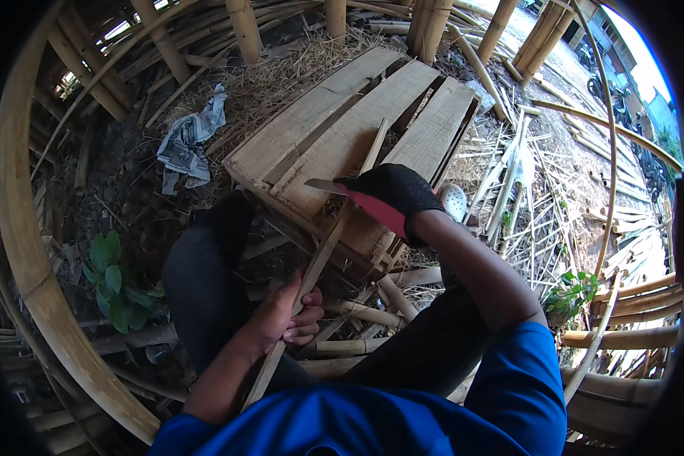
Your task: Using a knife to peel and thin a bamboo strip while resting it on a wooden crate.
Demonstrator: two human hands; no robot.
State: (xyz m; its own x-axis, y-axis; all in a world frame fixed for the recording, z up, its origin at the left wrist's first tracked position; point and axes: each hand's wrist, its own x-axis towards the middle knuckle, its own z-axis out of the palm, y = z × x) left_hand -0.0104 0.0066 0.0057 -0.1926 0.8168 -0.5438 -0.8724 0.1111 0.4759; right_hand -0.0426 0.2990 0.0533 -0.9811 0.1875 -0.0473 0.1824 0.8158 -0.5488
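My left hand [287, 313] is bare and wrapped round the lower part of a long, narrow bamboo strip [326, 252]. The strip slants up and away from my body, its far part over a slatted wooden crate [300, 143]. On my right hand [391, 194] is a black glove with a red palm side. It is closed on a knife whose pale blade [324, 185] points left, close to the strip above the crate's near end. The glove hides the knife's handle, and whether the blade touches the strip is hard to make out.
Crumpled newspaper [191, 143] lies on straw left of the crate. Bamboo poles [243, 30] stand behind it, and a thick curved bamboo pole [24, 228] bends along the left. Split bamboo pieces [509, 178] litter the ground at right. Leafy plants [112, 281] grow at left.
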